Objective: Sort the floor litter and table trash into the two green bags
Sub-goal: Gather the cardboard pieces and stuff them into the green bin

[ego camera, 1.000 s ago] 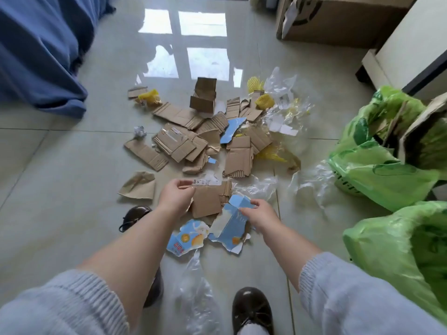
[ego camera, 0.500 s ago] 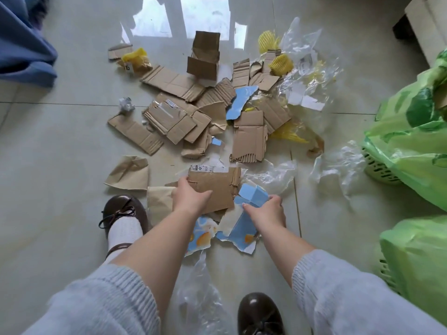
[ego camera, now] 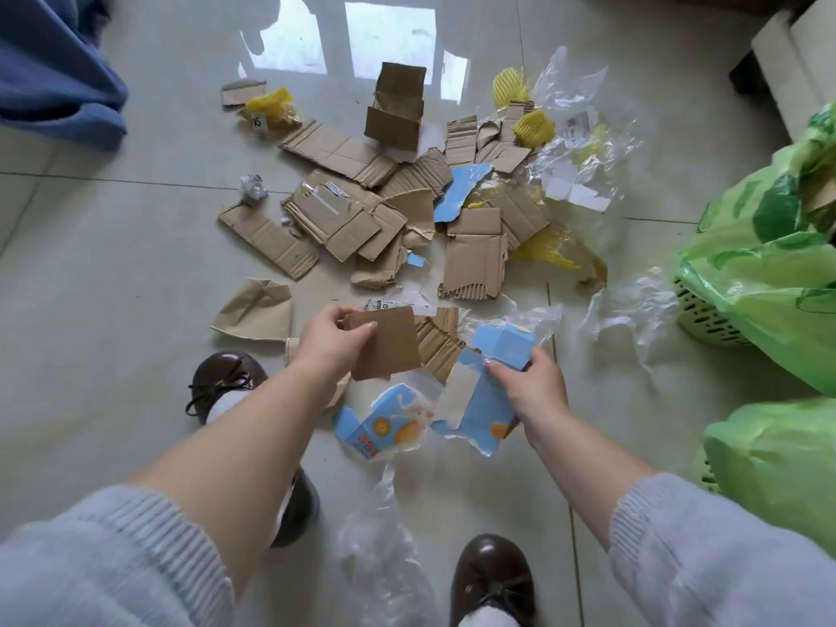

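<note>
Left hand (ego camera: pixel 332 339) fingers pinched on a brown cardboard piece (ego camera: pixel 390 343), right hand (ego camera: pixel 531 384) just beside it, fingers clamped on a torn blue carton (ego camera: pixel 486 400), two green bags (ego camera: pixel 769 282) beyond the carton

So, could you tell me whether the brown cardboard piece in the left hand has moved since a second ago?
Yes. The brown cardboard piece in the left hand has been lifted off the torn corrugated piece lying under it.

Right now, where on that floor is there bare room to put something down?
Bare tile lies left of the cardboard pile, toward the blue fabric, and between the clear plastic and the green bags. Around both hands it is crowded.
</note>
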Available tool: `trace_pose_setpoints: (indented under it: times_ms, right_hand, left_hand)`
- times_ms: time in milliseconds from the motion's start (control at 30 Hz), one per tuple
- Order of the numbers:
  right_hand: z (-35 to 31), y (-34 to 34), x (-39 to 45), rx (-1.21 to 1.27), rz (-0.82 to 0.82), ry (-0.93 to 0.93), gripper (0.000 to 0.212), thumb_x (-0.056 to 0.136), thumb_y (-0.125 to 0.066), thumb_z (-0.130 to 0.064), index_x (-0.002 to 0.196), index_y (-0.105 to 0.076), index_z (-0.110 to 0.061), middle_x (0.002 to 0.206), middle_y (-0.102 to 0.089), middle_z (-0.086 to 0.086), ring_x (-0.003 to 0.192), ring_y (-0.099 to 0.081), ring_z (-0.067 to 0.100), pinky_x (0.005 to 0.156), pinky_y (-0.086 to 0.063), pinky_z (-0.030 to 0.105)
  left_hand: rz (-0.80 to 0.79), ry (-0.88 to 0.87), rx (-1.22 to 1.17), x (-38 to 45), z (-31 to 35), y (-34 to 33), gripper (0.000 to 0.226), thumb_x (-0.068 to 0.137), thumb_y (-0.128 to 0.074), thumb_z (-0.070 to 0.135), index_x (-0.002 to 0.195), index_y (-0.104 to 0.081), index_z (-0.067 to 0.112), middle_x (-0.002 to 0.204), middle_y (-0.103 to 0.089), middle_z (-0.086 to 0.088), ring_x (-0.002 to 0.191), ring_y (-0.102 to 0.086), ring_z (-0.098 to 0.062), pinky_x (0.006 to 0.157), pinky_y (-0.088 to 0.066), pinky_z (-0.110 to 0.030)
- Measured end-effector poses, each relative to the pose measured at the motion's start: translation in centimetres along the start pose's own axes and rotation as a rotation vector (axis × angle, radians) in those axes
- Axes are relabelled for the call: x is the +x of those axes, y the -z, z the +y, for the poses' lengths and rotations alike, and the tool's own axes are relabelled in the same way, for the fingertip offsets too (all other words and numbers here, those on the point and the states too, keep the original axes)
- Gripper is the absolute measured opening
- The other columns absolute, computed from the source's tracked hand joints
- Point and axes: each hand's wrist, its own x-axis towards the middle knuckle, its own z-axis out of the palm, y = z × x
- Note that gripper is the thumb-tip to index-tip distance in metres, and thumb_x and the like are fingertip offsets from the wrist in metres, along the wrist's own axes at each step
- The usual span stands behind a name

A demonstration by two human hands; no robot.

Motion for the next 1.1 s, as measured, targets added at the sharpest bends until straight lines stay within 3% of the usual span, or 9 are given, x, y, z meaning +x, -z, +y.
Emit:
trace_pose_setpoints:
  times_ms: [100,200,333,433,567,667,700,933,1100]
  right_hand:
    - [-2.3,0.9,0.5,0.061,-0.01,0.044,0.029,0.078,-0.07,-0.013,0.103,-0.056,-0.018,0.101,-0.065,0.008,0.092,-0.062,0.029,0.086,-0.051,0.044]
    - [-4.6,0.4,1.1,0.095,-0.055,0.053,0.035,0.076,-0.072,-0.014,0.108,-0.058,-0.017,0.104,-0.066,0.01,0.093,-0.063,0.03,0.086,-0.05,0.045]
    - [-7.0,-2.0,2.5,0.079,-0.205,0.038,0.035,0.078,-0.072,-0.012,0.112,-0.06,-0.01,0.099,-0.065,0.009,0.086,-0.061,0.026,0.07,-0.049,0.032]
    - [-7.3,-4.0,3.9,-0.099,-0.274,0.074,0.031,0.079,-0.072,-0.013,0.108,-0.064,-0.005,0.095,-0.065,0.01,0.084,-0.06,0.025,0.07,-0.047,0.031]
    - [-6.8,-5.2,5.3,-0.496,-0.273,0.21,0.022,0.081,-0.069,-0.018,0.103,-0.067,-0.013,0.097,-0.068,0.008,0.09,-0.063,0.025,0.065,-0.045,0.028]
    - [-6.1,-5.7,5.9,-0.736,-0.289,0.33,0.027,0.078,-0.07,-0.024,0.102,-0.064,-0.012,0.102,-0.068,0.008,0.096,-0.062,0.025,0.07,-0.045,0.03]
    - [-5.9,-5.8,6.1,-0.776,-0.297,0.347,0.03,0.077,-0.071,-0.027,0.102,-0.062,-0.012,0.103,-0.066,0.007,0.096,-0.061,0.025,0.07,-0.044,0.031]
    - [-5.6,-6.3,5.6,-0.925,-0.259,0.432,0.042,0.074,-0.074,-0.037,0.093,-0.042,-0.016,0.104,-0.055,0.006,0.097,-0.053,0.025,0.07,-0.041,0.033]
    - [-5.8,-6.0,4.2,-0.891,-0.205,0.445,0.045,0.075,-0.074,-0.034,0.096,-0.039,-0.016,0.102,-0.054,0.006,0.094,-0.054,0.027,0.069,-0.044,0.035]
  left_hand:
    - [0.06,-0.063,0.063,0.0,0.9,4.4,0.017,0.086,-0.063,0.013,0.101,-0.058,0.021,0.093,-0.06,-0.004,0.082,-0.056,-0.019,0.061,-0.045,-0.025]
    - [0.032,-0.021,0.182,-0.3,1.1,7.8,0.015,0.088,-0.059,0.009,0.098,-0.056,0.02,0.096,-0.057,-0.007,0.085,-0.055,-0.023,0.069,-0.047,-0.03]
    - [-0.107,-0.03,0.431,-0.2,0.2,9.9,0.01,0.085,-0.06,0.007,0.085,-0.056,0.017,0.082,-0.056,-0.006,0.076,-0.055,-0.024,0.053,-0.043,-0.026]
    - [-0.145,-0.092,0.684,0.2,-1.3,9.2,0.012,0.08,-0.065,0.008,0.082,-0.056,0.017,0.076,-0.053,0.001,0.078,-0.052,-0.02,0.051,-0.038,-0.023]
    - [-0.22,-0.239,0.93,1.4,-3.0,7.8,0.024,0.071,-0.071,0.014,0.078,-0.049,0.022,0.095,-0.055,-0.002,0.103,-0.055,-0.027,0.076,-0.047,-0.033]
    - [-0.265,-0.308,1.078,2.2,-3.5,6.9,0.025,0.072,-0.072,0.02,0.088,-0.053,0.021,0.139,-0.043,-0.005,0.135,-0.034,-0.025,0.098,-0.041,-0.035]
    - [-0.266,-0.328,1.116,2.3,-3.5,6.6,0.026,0.074,-0.071,0.021,0.094,-0.055,0.019,0.144,-0.039,-0.005,0.137,-0.03,-0.025,0.101,-0.039,-0.036]
    - [-0.13,-0.32,1.127,2.4,-3.0,6.4,0.035,0.078,-0.069,0.03,0.107,-0.053,0.017,0.116,-0.048,-0.005,0.109,-0.049,-0.027,0.08,-0.042,-0.034]
    - [-0.038,-0.327,0.922,1.7,-2.1,7.3,0.024,0.078,-0.068,0.023,0.091,-0.049,0.02,0.102,-0.053,-0.002,0.098,-0.052,-0.027,0.071,-0.039,-0.031]
